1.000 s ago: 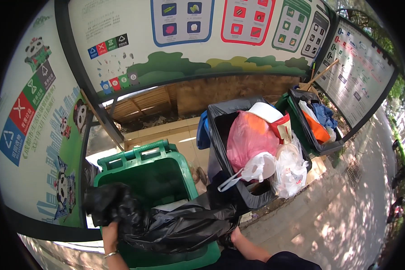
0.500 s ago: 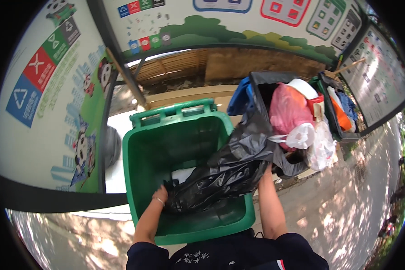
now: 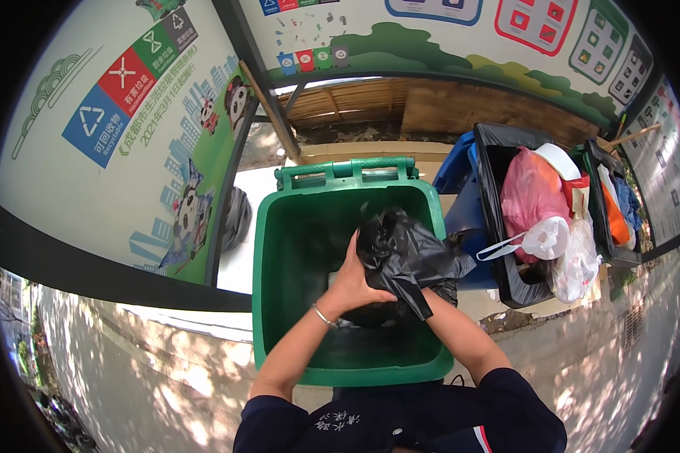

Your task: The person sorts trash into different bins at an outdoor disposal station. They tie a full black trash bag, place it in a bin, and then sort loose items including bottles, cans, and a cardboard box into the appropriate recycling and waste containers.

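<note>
A black plastic garbage bag [image 3: 412,253] is bunched up over the open green wheeled bin [image 3: 359,374]. My left hand [image 3: 347,283], with a bracelet at its wrist, cups the bag's left side; its fingers point up along the plastic and its thumb stretches beneath. Black plastic covers my right hand, so its fingers are hidden; only my right forearm [image 3: 468,336] shows, reaching in over the bin's right rim. Deep in the bin, below my hands, lies something dark, with a pale bit beside it.
On the right stands a blue bin [image 3: 465,234] lined with black plastic, heaped with a pink bag [image 3: 533,189] and a white bag [image 3: 578,260]. Beyond it is a smaller bin [image 3: 619,204] of rubbish. A printed panel [image 3: 151,151] rises on the left, near a dark rounded object [image 3: 236,219].
The black bag, stretched toward the blue bin before, is now gathered above the green bin. My right hand has come left with it, and my left hand has risen. The view has shifted left.
</note>
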Motion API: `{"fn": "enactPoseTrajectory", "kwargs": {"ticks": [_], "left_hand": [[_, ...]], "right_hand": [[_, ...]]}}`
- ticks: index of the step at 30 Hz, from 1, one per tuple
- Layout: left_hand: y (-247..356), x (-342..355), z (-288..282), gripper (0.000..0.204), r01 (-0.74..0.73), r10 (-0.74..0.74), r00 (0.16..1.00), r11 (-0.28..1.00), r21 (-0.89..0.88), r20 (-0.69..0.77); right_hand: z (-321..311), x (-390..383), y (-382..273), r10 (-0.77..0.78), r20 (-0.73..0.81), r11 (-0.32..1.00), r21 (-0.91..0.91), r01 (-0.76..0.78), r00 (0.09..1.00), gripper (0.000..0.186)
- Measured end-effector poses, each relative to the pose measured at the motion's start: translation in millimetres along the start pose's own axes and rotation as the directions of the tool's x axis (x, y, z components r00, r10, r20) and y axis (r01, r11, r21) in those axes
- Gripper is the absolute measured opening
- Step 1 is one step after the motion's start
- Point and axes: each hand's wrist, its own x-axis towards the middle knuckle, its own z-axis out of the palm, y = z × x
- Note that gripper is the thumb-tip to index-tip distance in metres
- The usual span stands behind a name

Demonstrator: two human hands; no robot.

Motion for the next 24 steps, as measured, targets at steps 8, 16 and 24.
{"fn": "enactPoseTrajectory", "kwargs": {"ticks": [8, 16, 24], "left_hand": [[-29.1, -57.0, 13.6, 0.024, 0.243, -0.298, 0.847, 0.953, -0.178, -0.440], [-81.8, -40.3, -113.4, 0.026, 0.314, -0.343, 0.469, 0.926, -0.209, -0.814], [-87.5, 66.3, -159.4, 0.031, 0.302, 0.071, 0.196, 0.944, 0.130, -0.978]], "right_hand": [[46.7, -62.5, 16.0, -0.311, 0.705, 0.246, -0.588, 0.770, 0.638, 0.046], [-40.7, -45.5, -13.5, 0.040, 0.111, 0.986, 0.155, -0.057, 0.993, 0.057], [-57.1, -63.4, 24.3, 0.179, -0.346, 0.984, 0.077, -0.162, 0.921, 0.038]]}}
